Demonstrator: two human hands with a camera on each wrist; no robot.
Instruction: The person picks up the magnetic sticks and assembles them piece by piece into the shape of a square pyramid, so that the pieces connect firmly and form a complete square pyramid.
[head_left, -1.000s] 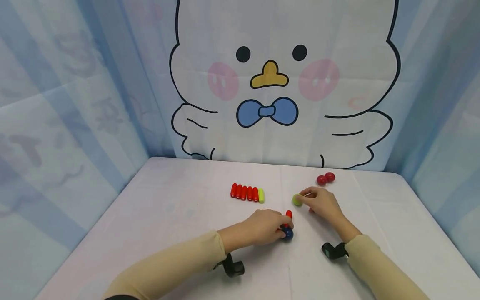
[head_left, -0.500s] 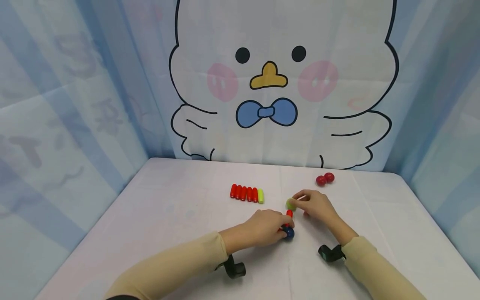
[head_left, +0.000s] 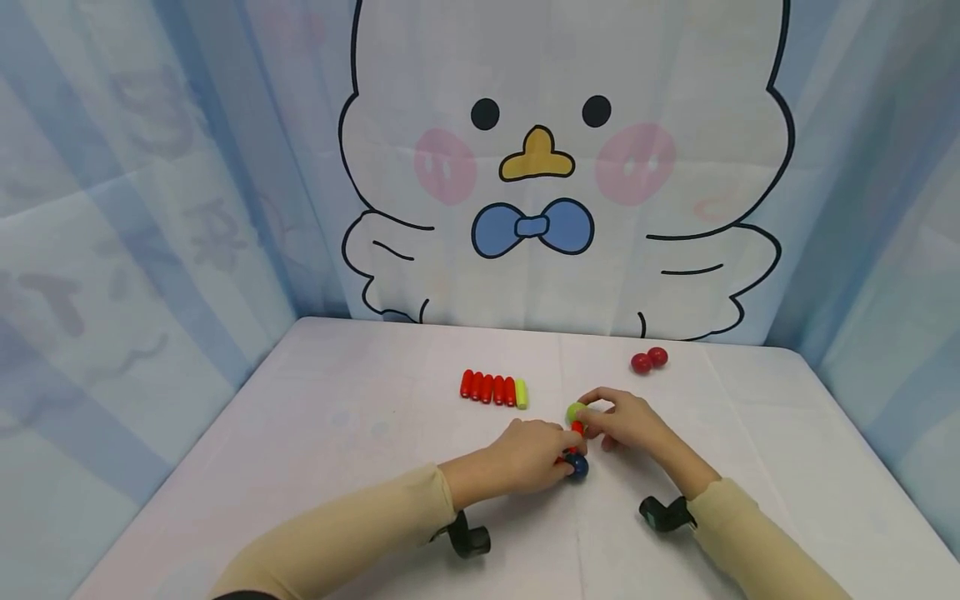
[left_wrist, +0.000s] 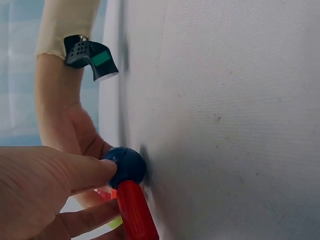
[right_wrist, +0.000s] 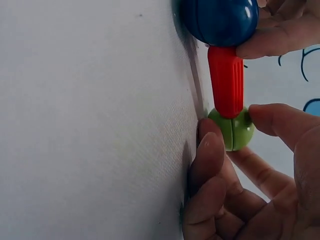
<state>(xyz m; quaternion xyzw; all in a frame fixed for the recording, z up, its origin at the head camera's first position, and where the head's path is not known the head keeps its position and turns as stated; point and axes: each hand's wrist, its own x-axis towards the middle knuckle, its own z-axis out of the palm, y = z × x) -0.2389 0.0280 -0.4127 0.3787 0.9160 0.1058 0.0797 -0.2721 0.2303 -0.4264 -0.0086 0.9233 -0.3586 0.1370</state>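
My left hand pinches a dark blue ball low over the white tabletop. A red rod runs from that ball to a lime-green ball, its far end right against it. Thumb and fingers of my right hand pinch the green ball from both sides. Another red rod sticks out from the blue ball under the left hand, mostly covered by it in the head view.
Farther back lies a row of several red rods with one lime-green rod at its right end. Two dark red balls sit together at the back right. A printed curtain stands behind the table.
My right hand has moved left and toward me, bringing the green ball to the far end of the red rod. My left hand stays nearly still on the blue ball.
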